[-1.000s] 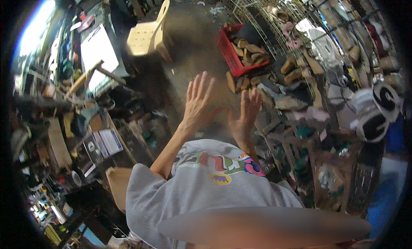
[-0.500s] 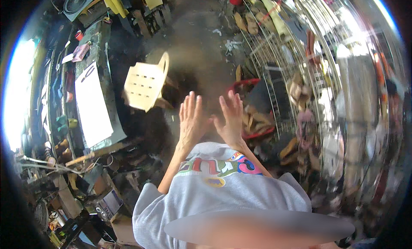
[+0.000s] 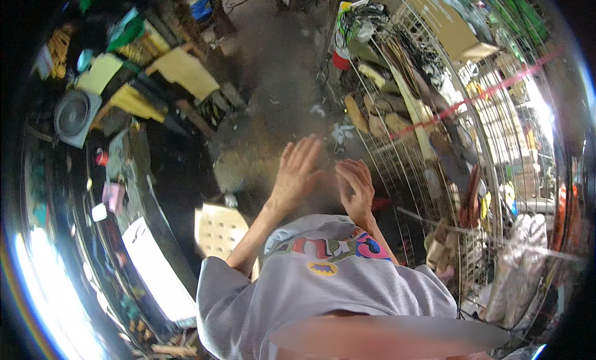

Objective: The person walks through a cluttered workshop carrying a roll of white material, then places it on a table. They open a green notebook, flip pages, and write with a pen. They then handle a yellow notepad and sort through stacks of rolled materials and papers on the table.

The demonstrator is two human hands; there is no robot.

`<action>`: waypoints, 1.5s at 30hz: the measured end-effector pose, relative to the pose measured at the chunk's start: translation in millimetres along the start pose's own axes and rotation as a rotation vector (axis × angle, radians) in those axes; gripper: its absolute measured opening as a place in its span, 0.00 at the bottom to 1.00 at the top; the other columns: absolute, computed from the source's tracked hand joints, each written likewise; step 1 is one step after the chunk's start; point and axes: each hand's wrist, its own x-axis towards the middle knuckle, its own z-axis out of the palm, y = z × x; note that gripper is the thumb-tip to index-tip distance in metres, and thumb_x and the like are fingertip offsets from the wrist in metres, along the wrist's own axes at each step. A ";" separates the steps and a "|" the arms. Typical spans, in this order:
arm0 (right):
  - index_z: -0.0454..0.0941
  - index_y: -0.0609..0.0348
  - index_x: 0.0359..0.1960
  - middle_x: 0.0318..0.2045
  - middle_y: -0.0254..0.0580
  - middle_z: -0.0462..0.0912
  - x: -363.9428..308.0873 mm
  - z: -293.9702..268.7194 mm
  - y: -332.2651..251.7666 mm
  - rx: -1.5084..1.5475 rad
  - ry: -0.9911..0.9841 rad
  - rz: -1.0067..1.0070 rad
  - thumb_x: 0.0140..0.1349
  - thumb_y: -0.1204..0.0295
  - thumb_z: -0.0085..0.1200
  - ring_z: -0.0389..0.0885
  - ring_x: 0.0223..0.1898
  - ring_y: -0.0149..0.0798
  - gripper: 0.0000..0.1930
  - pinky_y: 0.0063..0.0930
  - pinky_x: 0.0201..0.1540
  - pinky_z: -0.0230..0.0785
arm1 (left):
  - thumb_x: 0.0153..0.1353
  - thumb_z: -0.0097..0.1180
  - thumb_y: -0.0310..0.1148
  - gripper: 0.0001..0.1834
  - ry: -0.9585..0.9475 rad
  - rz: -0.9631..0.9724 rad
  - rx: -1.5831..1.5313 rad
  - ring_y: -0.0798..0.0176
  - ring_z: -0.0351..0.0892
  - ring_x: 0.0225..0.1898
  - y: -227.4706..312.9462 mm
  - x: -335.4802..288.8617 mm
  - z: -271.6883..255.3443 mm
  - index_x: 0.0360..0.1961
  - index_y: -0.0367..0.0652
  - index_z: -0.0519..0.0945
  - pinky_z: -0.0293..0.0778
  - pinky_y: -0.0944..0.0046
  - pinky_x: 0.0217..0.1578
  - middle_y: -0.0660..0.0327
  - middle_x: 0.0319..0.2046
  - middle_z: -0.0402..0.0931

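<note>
Both of my hands are held out in front of my grey shirt, above the dark floor. My left hand [image 3: 298, 172] is empty, its fingers stretched out and pointing forward. Beside it, a short gap away, my right hand [image 3: 356, 187] has its fingers loosely bent and apart, with nothing in it. Close to my left forearm stands a cream plastic chair [image 3: 221, 228] with square holes, partly covered by that arm. The wire rack [image 3: 397, 201] is the nearest thing on my right hand's side.
Along the left runs a workbench with a white sheet [image 3: 158, 270], a red cup [image 3: 102, 157] and a fan [image 3: 73, 116]. Yellow pieces [image 3: 185, 72] lie at the far left. The rack holds shoe-like forms and a cardboard box [image 3: 444, 18]. White scraps [image 3: 341, 134] litter the floor [image 3: 267, 68].
The view has shifted forward along the aisle; the chair, bench and rack now sit lower in the picture. My right fingers have bent from straight. Both hands stay empty.
</note>
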 end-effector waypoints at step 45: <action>0.62 0.50 0.70 0.70 0.58 0.58 1146.1 398.6 719.8 -0.480 0.626 0.345 0.57 0.54 0.64 0.54 0.70 0.66 0.39 0.62 0.67 0.49 | 0.51 0.67 0.46 0.50 -0.078 0.434 -0.152 0.37 0.46 0.73 -728.2 1288.5 127.2 0.72 0.44 0.57 0.45 0.39 0.69 0.42 0.73 0.46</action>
